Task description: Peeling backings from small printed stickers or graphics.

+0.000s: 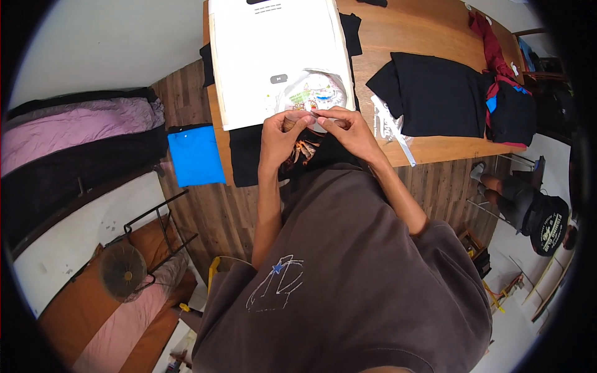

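A wooden counter (429, 31) is seen standing on a dark plank floor (205, 211), with a pale wall behind it at the upper left. A large white sheet (261, 56) is spread over the counter's left part, and a black shirt (249, 155) is draped over the near edge beneath it. A folded black garment (435, 93) is laid to the right, with a red cloth (491, 43) and more dark clothes beyond it. A blue cloth (196, 155) is hung at the counter's left end. A small fan (123, 271) is set on the floor at the lower left. Another person (528, 208) is seated at the right edge.

A thin clear film (317, 93), printed with a colourful round picture, is held just above the counter's near edge, over the black shirt. The left hand (281, 133) and right hand (348, 127) are brought close together, and the film's lower rim is pinched between the fingertips of both.
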`<state>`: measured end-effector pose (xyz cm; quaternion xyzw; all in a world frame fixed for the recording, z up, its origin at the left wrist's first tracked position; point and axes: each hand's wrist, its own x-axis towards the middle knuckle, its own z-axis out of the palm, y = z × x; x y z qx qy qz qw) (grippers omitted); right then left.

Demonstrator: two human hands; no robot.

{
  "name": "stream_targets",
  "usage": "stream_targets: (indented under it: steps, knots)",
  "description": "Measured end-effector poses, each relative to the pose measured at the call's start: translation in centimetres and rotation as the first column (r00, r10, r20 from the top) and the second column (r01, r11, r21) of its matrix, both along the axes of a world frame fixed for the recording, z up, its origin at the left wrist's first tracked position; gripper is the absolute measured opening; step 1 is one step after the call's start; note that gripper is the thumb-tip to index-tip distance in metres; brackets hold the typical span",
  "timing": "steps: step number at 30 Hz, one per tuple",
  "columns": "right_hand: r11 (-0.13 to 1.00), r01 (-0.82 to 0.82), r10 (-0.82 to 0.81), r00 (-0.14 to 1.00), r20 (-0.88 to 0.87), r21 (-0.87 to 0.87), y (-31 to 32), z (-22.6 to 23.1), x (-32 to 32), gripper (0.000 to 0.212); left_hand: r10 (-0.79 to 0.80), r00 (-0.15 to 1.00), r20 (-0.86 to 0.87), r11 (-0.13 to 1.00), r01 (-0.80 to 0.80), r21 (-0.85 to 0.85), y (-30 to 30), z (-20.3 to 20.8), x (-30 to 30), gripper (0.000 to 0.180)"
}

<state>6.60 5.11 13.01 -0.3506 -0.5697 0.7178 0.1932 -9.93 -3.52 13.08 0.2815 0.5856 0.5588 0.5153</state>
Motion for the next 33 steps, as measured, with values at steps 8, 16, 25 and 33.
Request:
stream_targets:
  steps: [8,16,25,33]
  knots:
    - [0.999,-0.03,0.031,0.999,-0.025,0.024,0.0,-0.9,0.1,0.03,-0.073,0.997,-0.025,0.996,0.072,-0.045,-0.2,-0.8,-0.6,0.016]
    - [0.998,-0.008,0.011,0.999,-0.033,0.064,-0.3,-1.3,-0.1,0.028,-0.045,0.999,0.011,0.999,0.045,-0.019,-0.2,-0.5,-0.5,0.015]
    - [0.994,0.011,-0.006,0.999,-0.046,0.107,-0.4,-1.1,-0.4,0.027,-0.04,0.998,-0.043,0.998,0.038,-0.053,-0.3,-0.3,-0.5,0.014]
    - [0.995,0.002,0.0,1.0,-0.022,0.103,-0.3,-0.9,-0.5,0.028,-0.029,0.994,-0.103,0.998,0.024,-0.058,-0.2,-0.3,-0.5,0.013]
